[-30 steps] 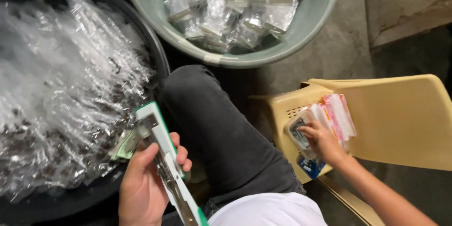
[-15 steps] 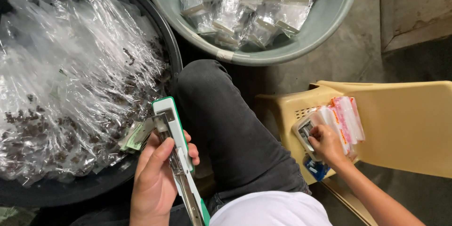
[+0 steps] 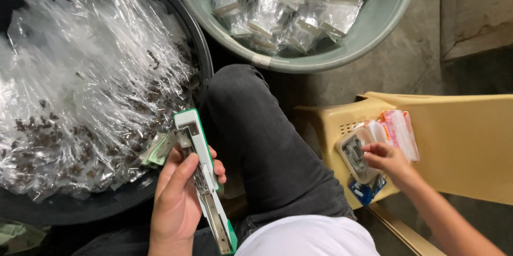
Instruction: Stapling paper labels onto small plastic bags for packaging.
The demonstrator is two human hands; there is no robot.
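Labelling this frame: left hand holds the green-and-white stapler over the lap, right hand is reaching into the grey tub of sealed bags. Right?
Not quite. The head view shows the left hand holding the green-and-white stapler over the lap, but the right hand is at a small open staple box on the yellow plastic stool, not in the grey tub.

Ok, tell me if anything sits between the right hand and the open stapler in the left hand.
Yes. The person's raised knee in dark jeans lies between them. The left hand holds the stapler on one side of it; the right hand is on the other, touching a small staple tray on the yellow stool.
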